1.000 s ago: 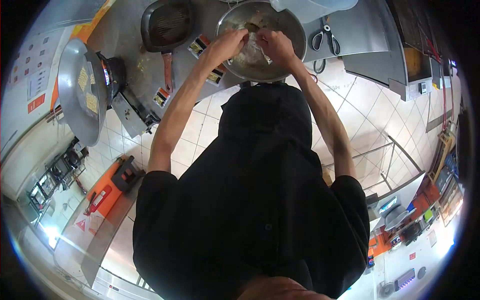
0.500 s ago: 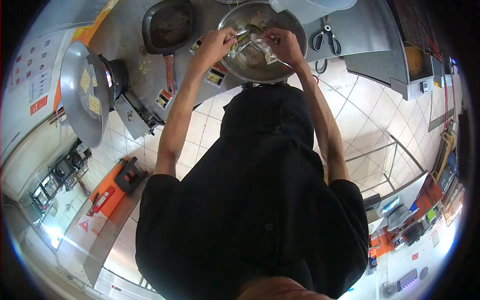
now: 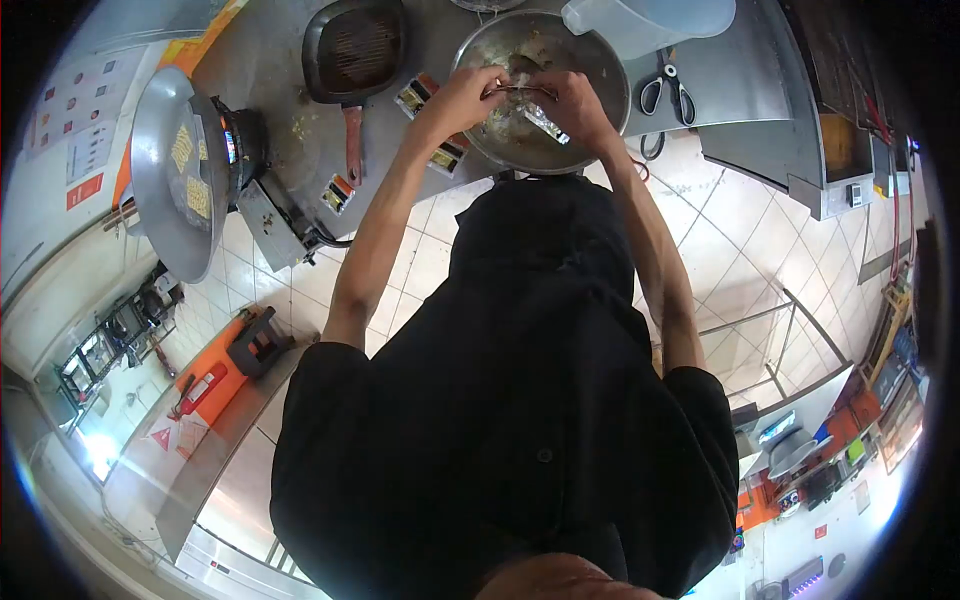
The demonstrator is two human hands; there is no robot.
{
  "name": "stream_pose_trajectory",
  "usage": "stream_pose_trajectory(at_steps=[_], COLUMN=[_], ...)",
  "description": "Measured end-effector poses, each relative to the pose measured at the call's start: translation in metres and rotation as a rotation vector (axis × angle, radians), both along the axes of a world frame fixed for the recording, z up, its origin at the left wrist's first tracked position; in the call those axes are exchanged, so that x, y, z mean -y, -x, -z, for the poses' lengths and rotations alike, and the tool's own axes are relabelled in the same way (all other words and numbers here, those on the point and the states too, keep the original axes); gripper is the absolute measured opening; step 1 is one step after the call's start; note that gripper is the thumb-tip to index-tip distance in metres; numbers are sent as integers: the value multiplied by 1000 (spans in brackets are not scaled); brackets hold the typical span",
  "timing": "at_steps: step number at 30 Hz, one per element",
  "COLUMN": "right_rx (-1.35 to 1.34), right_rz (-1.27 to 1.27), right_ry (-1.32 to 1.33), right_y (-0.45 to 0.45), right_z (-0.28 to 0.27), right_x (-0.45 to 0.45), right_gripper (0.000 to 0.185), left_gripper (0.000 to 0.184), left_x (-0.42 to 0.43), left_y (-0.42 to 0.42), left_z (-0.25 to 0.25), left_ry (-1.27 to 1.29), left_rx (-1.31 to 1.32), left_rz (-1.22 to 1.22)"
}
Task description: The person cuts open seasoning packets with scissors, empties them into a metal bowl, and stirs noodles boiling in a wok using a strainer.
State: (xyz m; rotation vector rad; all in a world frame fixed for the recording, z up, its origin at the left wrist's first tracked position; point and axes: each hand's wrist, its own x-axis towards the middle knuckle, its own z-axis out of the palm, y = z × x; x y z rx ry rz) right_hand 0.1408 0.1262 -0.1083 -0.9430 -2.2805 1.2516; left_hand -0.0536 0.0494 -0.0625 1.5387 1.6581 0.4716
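My left hand (image 3: 477, 94) and my right hand (image 3: 572, 103) are close together above a wide metal bowl (image 3: 476, 148). The fingers of both are pinched on a small packet (image 3: 520, 88) stretched between them. Below my right hand's fingers hangs a shiny silver wrapper (image 3: 545, 125), inside the bowl's outline. Dark and pale bits lie on the bottom of the bowl, partly hidden by my hands. Several small sachets (image 3: 415, 96) rest on the metal counter (image 3: 285, 90) beside my left forearm.
A square grill pan (image 3: 355, 50) lies left of the bowl. Farther left, a large wok (image 3: 165, 215) holding noodle blocks (image 3: 197, 197) sits by a lit burner (image 3: 228, 146). Scissors (image 3: 668, 90) and a clear plastic container (image 3: 650, 22) are on the right.
My hands were apart, each with wrapper pieces, half a second ago; now they meet over the bowl on a packet. The whole view has shifted slightly, moving the counter items right.
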Motion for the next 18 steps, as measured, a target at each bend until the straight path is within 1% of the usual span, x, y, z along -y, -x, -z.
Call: stream_pose_trajectory(at_steps=[1,2,4,5,7,8,10,12,14,15,16,17,18], right_rx=[35,34,244,245,115,114,205,248,203,161,122,111,105], right_rz=[-31,-35,57,56,-3,-5,90,107,-20,45,103,124,122], right_ry=[-76,-74,-159,-160,-232,-231,-162,-132,-100,-51,-83,-124,-77], right_y=[2,5,11,12,15,15,12,13,12,13,10,8,4], right_z=[-2,-4,-11,-10,-8,-7,-13,-20,-17,-28,-9,-8,4], right_x=[-1,1,5,6,8,8,3,7,4,8,6,6,3], right_gripper=[22,22,15,15,13,13,14,13,14,15,15,14,13], left_gripper=[19,19,18,18,17,17,16,13,14,16,17,18,16], left_x=[1,3,3,1,-2,-3,-7,-3,-3,-1,1,-1,-1], left_y=[1,1,-2,-2,-3,-1,2,0,5,-1,-1,-4,-9], left_z=[3,6,9,10,7,5,-7,13,29,6,4,7,15], left_ry=[-79,-78,-105,-106,-98,-98,31,-114,-161,-239,-179,-122,-211], left_rx=[-48,-48,-94,-92,13,12,-124,68,1,-59,-4,69,143], left_rz=[9,6,1,0,39,37,-7,-33,-69,-95,-103,-99,-123])
